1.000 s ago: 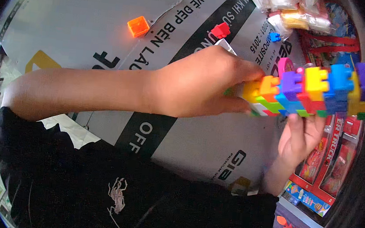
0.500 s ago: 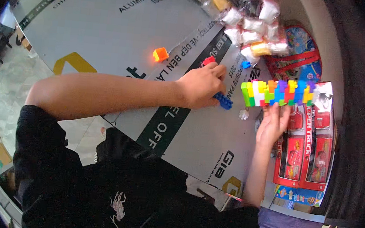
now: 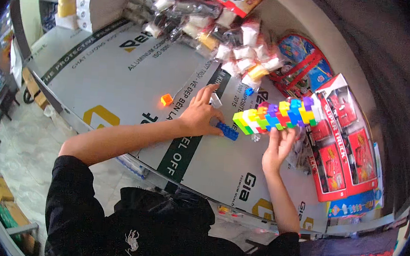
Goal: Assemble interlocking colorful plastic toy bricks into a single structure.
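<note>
My right hand [image 3: 279, 147] grips a long stack of colourful toy building bricks [image 3: 280, 116] from below, holding it tilted above the table's right side. My left hand [image 3: 200, 114] is over the middle of the table with its fingers spread. Beside its thumb lies a dark blue studded brick [image 3: 227, 131]; whether the thumb touches it I cannot tell. A whitish, clear-looking piece [image 3: 216, 100] sits by the left fingers. Farther left is an orange brick [image 3: 166, 99]. A small blue piece [image 3: 249, 91] lies beyond the stack, and a small whitish piece [image 3: 255, 138] beneath it.
Bagged white and yellow items [image 3: 242, 52] are heaped at the table's far side. A red boxed toy truck set [image 3: 344, 144] lies at the right, near a round colourful bag [image 3: 304, 63]. White boxes [image 3: 90, 11] stand at the far left corner of the printed grey tabletop [image 3: 135, 79].
The view has shifted, showing more of the far side. My left fingers have spread apart, and the whitish piece now shows beside them. The red brick that was near them no longer shows there.
</note>
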The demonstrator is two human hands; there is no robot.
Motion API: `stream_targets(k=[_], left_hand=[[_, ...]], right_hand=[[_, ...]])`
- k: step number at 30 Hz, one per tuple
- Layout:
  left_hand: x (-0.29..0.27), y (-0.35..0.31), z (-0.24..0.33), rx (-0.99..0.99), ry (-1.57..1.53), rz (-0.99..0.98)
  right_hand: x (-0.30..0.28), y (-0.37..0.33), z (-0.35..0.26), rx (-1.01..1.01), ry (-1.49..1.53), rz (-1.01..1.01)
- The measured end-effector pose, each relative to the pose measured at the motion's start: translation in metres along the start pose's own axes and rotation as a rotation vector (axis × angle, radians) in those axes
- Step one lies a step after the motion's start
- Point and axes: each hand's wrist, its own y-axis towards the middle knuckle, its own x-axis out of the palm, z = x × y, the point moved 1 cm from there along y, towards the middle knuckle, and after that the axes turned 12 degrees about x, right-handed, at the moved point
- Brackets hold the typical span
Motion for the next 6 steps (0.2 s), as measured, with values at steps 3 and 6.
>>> stream_targets(k=[3,6], left_hand=[[-0.0004,0.0002,-0.0022,0.073,0.018,-0.063],[0.0027,0.0049,-0.0014,0.232,-0.091,-0.223]], right_hand=[[0.0085,0.0008,-0.0036,0.098,0.097,-0.029],[0.0052,0.0024,-0.0038,0.038,0.041,-0.14]])
